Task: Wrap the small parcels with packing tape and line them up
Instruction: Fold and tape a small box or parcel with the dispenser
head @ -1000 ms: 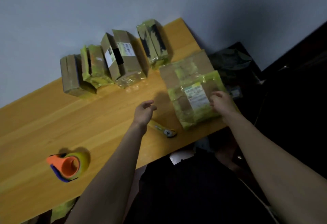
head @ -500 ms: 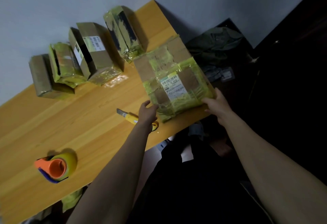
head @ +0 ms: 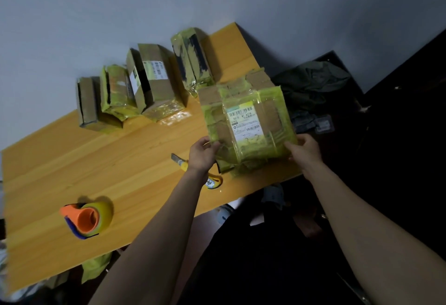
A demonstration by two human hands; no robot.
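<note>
A flat cardboard parcel [head: 248, 121] wrapped in yellowish tape, with a white label on top, is tilted up off the right end of the wooden table [head: 96, 167]. My left hand [head: 201, 154] grips its near left corner and my right hand [head: 305, 149] grips its near right corner. Several taped parcels [head: 149, 87] stand in a row along the table's far edge by the wall. A roll of packing tape on an orange and blue dispenser [head: 87, 219] lies at the near left of the table.
A yellow utility knife [head: 193, 172] lies on the table under my left forearm. Dark bags and clothes [head: 311, 87] sit beyond the table's right end. The grey wall [head: 169, 3] runs right behind the parcel row. Crumpled tape scraps [head: 94, 267] hang below the near edge.
My left hand moved over and took hold of the parcel's near left corner. Both hands then lifted the parcel's near end, tilting it up from flat on the table.
</note>
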